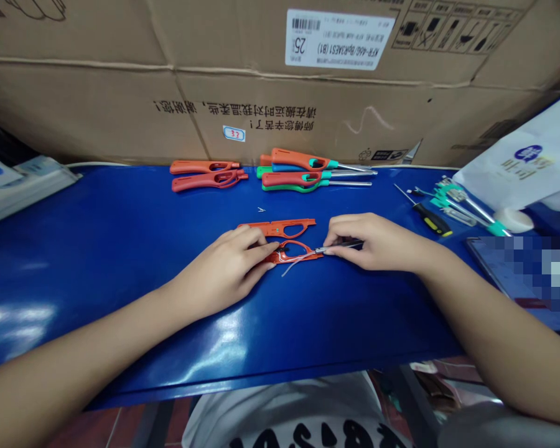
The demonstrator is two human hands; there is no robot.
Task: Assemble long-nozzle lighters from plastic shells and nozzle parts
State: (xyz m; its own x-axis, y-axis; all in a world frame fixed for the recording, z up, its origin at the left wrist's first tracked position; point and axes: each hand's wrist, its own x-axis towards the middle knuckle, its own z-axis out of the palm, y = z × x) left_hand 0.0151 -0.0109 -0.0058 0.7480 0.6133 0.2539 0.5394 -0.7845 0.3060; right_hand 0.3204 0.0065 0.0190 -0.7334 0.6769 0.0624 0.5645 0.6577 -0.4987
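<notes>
- 1 near half (274, 256), orange, on table (168, 236); far half (268, 229) just beyond.
- Your left hand (236, 261): pinching near half's left part.
- Your right hand (371, 242): pinching dark piece (354, 244) at near half's right end.

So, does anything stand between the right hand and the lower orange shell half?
Nothing visible blocks the right hand: its slim metal-tipped piece overlaps the end of the lower orange shell half. Thin pale strands run across that shell's opening.
</notes>
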